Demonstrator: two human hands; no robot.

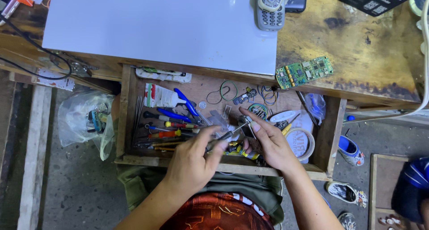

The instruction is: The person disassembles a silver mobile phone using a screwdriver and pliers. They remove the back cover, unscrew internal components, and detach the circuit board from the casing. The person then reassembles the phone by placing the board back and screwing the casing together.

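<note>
A worn wooden counter (371,55) fills the top of the view, with a pale grey sheet (161,26) at 11 o'clock. Below it an open wooden drawer (333,136) holds screwdrivers, rubber bands and tape. The left hand (192,160), at 6 o'clock, is clenched around a small screwdriver (230,134) pointing toward 2 o'clock. The right hand (268,143) pinches a tiny metal part (244,119) at the screwdriver's tip, above the drawer. A green circuit board (304,71) lies at 1 o'clock.

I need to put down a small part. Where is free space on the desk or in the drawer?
The white board left of the grey phone is bare. So is the worn desktop right of the green circuit board. The drawer is crowded with screwdrivers and tape around both hands.
</note>
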